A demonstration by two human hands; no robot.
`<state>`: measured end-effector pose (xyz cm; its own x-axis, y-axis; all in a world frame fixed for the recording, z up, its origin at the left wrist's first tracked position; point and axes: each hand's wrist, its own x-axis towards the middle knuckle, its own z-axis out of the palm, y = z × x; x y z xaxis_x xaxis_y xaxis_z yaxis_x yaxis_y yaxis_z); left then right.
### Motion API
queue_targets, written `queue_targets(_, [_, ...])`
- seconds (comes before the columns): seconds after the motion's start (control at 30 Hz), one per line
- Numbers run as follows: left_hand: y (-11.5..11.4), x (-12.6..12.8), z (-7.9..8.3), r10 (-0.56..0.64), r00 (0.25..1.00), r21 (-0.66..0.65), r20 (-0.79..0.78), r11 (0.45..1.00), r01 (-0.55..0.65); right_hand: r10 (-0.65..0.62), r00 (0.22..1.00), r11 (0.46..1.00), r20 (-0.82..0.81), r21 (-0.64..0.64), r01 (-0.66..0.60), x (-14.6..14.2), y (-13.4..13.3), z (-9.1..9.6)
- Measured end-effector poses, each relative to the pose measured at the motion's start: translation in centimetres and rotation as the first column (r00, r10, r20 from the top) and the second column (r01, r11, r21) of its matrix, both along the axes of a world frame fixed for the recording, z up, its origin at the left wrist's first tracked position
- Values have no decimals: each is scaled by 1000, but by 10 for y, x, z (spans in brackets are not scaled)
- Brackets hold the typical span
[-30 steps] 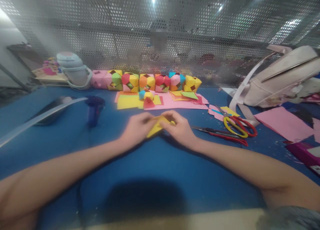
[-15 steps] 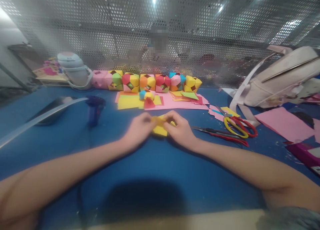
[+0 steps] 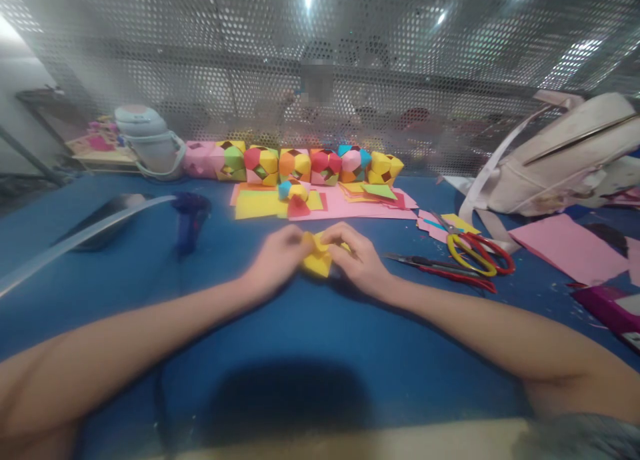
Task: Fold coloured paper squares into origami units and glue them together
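Observation:
A small piece of yellow paper (image 3: 317, 261), folded and standing partly up off the table, is between my two hands at the middle of the view. My left hand (image 3: 283, 252) pinches its left side with thumb and fingers closed. From the right, my right hand (image 3: 356, 255) grips the upper right part, its fingers bent over the paper. The fingertips hide some of the folds. Just beyond lie yellow paper sheets (image 3: 257, 203) and a small multicoloured paper piece (image 3: 297, 195).
A row of folded paper balls (image 3: 295, 165) stands at the back. To the right are scissors (image 3: 475, 253), pink paper (image 3: 570, 247) and a pale bag (image 3: 560, 157). A blue glue gun (image 3: 190, 217) and a lidded bucket (image 3: 153, 147) are on the left of the blue table (image 3: 280, 340).
The yellow paper has changed shape: it lay flatter before and now shows a raised, angled fold turned toward me. Both hands stay in nearly the same place.

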<state>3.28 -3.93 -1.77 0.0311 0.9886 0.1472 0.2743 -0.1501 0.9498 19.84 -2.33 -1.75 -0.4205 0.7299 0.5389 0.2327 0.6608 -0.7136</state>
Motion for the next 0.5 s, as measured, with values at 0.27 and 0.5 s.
queue_targets(0.27, [-1,0,4,-15,999,22,-42,1000,16,-72,997,977,19,-202,74,-3,2,-2])
queue_targets(0.5, [-3,1,6,-40,997,21,-68,999,41,-76,996,979,37,-187,82,-3,3,-1])
